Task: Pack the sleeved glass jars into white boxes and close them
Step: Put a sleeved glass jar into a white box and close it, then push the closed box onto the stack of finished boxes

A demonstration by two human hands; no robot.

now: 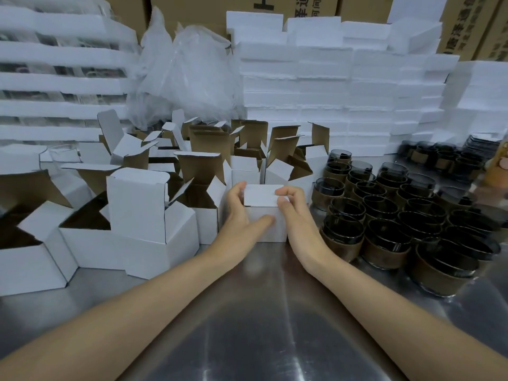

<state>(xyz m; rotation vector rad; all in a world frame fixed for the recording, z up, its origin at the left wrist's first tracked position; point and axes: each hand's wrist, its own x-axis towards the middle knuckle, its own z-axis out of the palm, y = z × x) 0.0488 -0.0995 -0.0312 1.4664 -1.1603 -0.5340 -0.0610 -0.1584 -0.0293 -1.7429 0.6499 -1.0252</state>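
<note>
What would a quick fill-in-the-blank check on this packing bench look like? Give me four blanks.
1. The left hand and the right hand grip one box whose outside is ____.
2. The sleeved jars stand on the person's ____ side.
3. The open boxes on the other side show ____ insides.
4. The table is made of shiny ____.
Missing words: white; right; brown; metal.

Chinese print on brown cartons (470, 26), cropped, blurred, unreadable
</note>
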